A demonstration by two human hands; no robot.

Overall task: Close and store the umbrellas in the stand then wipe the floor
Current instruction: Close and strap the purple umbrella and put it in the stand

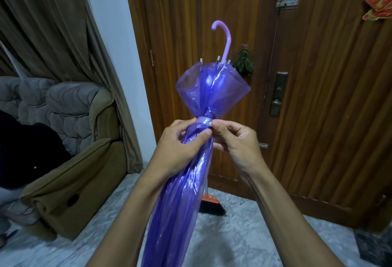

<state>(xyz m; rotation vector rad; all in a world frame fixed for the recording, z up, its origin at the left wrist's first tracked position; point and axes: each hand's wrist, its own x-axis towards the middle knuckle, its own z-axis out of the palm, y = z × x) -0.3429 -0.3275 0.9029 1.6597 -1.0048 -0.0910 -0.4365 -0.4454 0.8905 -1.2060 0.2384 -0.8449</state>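
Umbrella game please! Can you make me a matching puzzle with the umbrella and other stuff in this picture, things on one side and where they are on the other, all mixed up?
Things:
1. purple umbrella
2. broom
3. armchair
4. hooked handle

Places:
A. on the floor by the wooden door
B. left of the picture, in front of the curtain
C. at the top end of the umbrella
D. held between the left hand and the right hand

Right pairs: 1-D, 2-A, 3-B, 4-C
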